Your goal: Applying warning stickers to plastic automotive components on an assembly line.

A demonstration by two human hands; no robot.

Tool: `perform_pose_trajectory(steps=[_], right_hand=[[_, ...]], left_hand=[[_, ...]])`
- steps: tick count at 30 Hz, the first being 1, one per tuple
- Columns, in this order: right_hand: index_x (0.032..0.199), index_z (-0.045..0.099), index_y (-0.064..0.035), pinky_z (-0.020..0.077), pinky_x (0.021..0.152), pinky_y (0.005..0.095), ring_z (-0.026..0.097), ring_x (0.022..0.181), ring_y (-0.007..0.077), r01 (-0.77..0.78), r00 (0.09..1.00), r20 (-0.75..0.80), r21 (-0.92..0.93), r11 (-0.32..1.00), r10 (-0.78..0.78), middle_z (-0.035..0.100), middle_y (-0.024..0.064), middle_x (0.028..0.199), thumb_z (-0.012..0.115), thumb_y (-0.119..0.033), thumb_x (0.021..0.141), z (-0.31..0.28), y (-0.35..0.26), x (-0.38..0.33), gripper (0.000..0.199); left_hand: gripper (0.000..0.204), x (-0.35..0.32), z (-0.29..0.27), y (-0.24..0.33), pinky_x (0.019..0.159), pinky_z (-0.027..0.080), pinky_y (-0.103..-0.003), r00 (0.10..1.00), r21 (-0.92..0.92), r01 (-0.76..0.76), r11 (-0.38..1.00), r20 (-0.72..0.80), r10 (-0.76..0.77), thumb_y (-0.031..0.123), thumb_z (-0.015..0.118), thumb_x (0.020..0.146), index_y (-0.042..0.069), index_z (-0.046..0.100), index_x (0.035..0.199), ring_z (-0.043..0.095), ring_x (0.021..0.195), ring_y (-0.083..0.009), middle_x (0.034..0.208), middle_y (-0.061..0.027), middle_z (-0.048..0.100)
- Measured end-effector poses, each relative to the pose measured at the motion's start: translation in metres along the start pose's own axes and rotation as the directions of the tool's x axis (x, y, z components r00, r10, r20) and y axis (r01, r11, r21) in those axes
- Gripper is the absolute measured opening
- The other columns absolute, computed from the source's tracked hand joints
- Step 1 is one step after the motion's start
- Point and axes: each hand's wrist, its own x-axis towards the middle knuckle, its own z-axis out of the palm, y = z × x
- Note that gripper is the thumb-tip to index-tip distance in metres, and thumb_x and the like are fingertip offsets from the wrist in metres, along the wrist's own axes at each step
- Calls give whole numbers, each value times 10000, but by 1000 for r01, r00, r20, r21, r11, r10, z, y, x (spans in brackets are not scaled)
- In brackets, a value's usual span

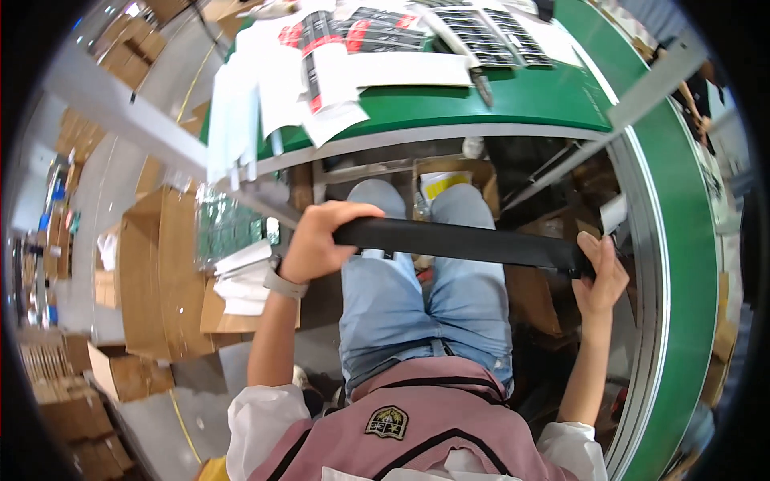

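- Black, long and flat, a strip (461, 240) stretches level above the person's lap, over the blue jeans (401, 297).
- Left hand (317, 240) grips its left end, fingers (345, 212) curled over the top edge and clenched.
- Right hand (601, 276) holds the right end, fingers closed around it.
- Green worktop (513, 100) beyond carries white sheets (273, 88) and dark printed packets (481, 36).
- Brown cardboard boxes (156, 272) stand on the floor at the left.

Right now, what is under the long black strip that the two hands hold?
Under the long black strip, held by the left hand and right hand, are the person's knees in light blue jeans. The strip covers a band of the jeans; the floor beneath stays hidden.
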Motion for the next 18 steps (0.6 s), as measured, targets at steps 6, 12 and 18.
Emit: perform_pose_trajectory(steps=[6, 12, 18], right_hand=[[1371, 464, -35, 537, 863, 394, 650, 1027, 358, -368, 909, 233, 60, 928, 345, 679, 127, 1120, 700, 110, 615, 51, 0, -37, 805], [1259, 575, -37, 436, 1018, 412, 537, 1226, 335, -490, 798, 575, 446, 749, 180, 458, 156, 1421, 817, -37, 607, 24, -48, 49, 695], [917, 647, 18, 507, 678, 248, 641, 795, 137, -733, 676, 665, 652, 193, 318, 650, 71, 852, 763, -7, 726, 59, -89, 73, 225]], left_hand=[[512, -27, 21, 20, 895, 443, -399, 999, 336, 37, 941, 12, -44, 275, 790, 665, 81, 637, 1113, 613, 971, -324, 1019, -118, 661], [286, -36, 33, -5, 896, 449, -396, 957, 281, 220, 934, -246, -152, 261, 672, 865, 33, 642, 1035, 621, 974, -303, 1024, -129, 670], [206, -44, 28, -22, 847, 451, -286, 894, -376, 201, 904, -306, -326, 96, 553, 909, -17, 631, 1063, 617, 972, -208, 1076, -119, 661]])
